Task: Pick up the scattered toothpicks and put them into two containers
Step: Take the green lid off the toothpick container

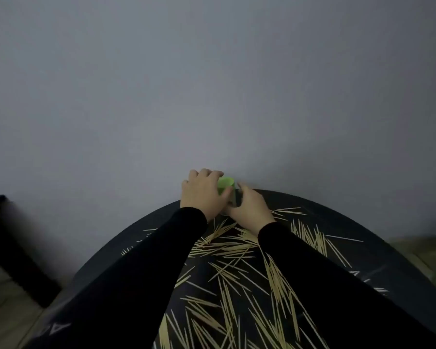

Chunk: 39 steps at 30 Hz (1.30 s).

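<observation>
Many pale wooden toothpicks (237,250) lie scattered over a dark table (342,217). At the table's far edge, against the wall, stands a small green container (225,183). My left hand (202,195) curls round it from the left, thumb on its front. My right hand (249,207) is right beside it, fingers curled round a second, dark or clear container (233,201) that is mostly hidden between the hands. Both arms wear black sleeves and cover part of the toothpicks.
A plain grey wall (212,84) rises directly behind the table. A dark piece of furniture (13,245) stands at the left over a light floor. Something greenish shows past the table's right edge (418,250).
</observation>
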Tool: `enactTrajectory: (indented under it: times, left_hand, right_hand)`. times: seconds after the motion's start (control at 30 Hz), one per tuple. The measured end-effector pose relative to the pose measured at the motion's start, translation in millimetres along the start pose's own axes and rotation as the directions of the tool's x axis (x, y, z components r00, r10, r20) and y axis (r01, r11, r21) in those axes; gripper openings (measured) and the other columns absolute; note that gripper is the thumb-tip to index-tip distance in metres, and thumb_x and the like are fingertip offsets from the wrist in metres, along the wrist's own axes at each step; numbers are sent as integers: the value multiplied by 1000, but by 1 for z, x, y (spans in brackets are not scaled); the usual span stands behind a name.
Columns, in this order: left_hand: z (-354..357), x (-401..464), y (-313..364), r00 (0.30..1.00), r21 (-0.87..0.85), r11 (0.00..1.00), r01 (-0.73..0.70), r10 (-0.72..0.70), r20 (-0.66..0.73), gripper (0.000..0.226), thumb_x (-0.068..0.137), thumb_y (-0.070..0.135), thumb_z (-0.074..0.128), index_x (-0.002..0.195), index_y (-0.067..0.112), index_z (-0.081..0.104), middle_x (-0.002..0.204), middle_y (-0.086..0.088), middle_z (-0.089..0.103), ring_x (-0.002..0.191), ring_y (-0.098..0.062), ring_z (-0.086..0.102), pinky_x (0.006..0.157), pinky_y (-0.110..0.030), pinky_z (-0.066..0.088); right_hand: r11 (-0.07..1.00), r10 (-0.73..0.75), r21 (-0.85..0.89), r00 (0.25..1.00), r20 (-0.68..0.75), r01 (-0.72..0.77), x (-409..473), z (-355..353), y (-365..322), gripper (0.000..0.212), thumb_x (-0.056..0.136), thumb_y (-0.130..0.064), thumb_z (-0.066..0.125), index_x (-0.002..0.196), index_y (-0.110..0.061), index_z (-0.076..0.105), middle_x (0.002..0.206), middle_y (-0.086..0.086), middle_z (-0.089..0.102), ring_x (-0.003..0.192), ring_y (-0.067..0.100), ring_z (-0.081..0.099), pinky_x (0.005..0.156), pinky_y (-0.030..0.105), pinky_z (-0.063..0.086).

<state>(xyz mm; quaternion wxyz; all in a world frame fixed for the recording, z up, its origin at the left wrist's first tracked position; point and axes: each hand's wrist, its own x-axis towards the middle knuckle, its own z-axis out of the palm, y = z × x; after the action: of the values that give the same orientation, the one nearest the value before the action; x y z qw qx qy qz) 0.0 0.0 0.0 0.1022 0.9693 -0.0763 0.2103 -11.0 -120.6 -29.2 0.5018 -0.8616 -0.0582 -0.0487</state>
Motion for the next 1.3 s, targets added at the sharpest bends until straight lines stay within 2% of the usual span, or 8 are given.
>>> enactTrajectory:
  times: [0.13, 0.4, 0.63, 0.8, 0.97, 1.17, 1.23, 1.3]
  left_hand:
    - [14, 7, -4, 998, 146, 987, -59, 59, 4, 45, 94, 52, 41, 131, 28, 50, 131, 2, 54, 115, -25, 40, 90, -40, 29]
    - [11, 7, -1, 997, 127, 989, -70, 71, 0, 39, 92, 51, 45, 120, 26, 55, 121, 3, 58, 112, -23, 41, 89, -42, 24]
    - [-24, -19, 13, 999, -411, 912, -15, 31, 31, 52, 90, 37, 61, 136, 17, 48, 130, -4, 43, 117, -19, 49, 95, -22, 36]
    - [-54, -49, 28, 997, -468, 881, 72, -46, 65, 59, 83, 45, 69, 131, 16, 53, 121, -3, 46, 107, -14, 49, 89, -18, 35]
    - [-81, -77, 39, 999, -475, 879, 33, -36, 3, 40, 78, 45, 73, 106, 16, 67, 91, 5, 60, 84, -10, 56, 63, -13, 34]
    - [-95, -104, 56, 992, -546, 835, 75, -120, -47, 36, 75, 50, 73, 92, 18, 68, 82, 4, 64, 77, -10, 58, 58, -12, 37]
    - [-97, -114, 63, 976, -657, 739, 149, -216, -22, 32, 77, 48, 73, 86, 18, 66, 73, 6, 63, 68, -7, 58, 53, -5, 39]
    - [-100, -123, 67, 961, -729, 659, 187, -278, -5, 34, 78, 49, 72, 88, 16, 68, 72, 6, 65, 66, -6, 60, 50, -3, 38]
  right_hand:
    - [998, 17, 55, 1000, -24, -16, 13, 11, 10, 36, 81, -23, 72, 114, -12, 61, 107, 5, 65, 94, 16, 61, 74, 25, 43]
    - [998, -35, 50, 997, -62, 38, 11, 8, 16, 19, 86, -18, 64, 105, -15, 62, 98, 1, 64, 92, 16, 62, 78, 28, 46]
    - [989, -144, 9, 987, -74, 145, -27, -17, -7, 38, 79, -24, 73, 113, -17, 57, 97, -4, 62, 84, 9, 60, 66, 19, 46]
    - [985, -173, -2, 984, -45, 173, -64, -38, -29, 31, 81, -22, 70, 109, -14, 61, 93, 1, 68, 85, 14, 65, 74, 30, 53]
    - [975, -219, -52, 976, -13, 218, -96, -48, -41, 30, 80, -26, 73, 107, -16, 64, 94, -2, 66, 82, 7, 62, 63, 14, 44]
    - [961, -256, -129, 965, -60, 247, -128, -60, -45, 34, 80, -37, 74, 104, -15, 63, 90, -5, 61, 72, -3, 52, 56, 8, 36]
    - [965, -243, -123, 967, -79, 232, -138, -64, -43, 44, 79, -42, 73, 112, -15, 62, 99, -2, 64, 83, 3, 58, 66, 10, 44]
    - [971, -212, -127, 973, -89, 200, -146, -72, -43, 55, 79, -47, 71, 123, -17, 59, 111, 0, 65, 98, 11, 62, 84, 28, 53]
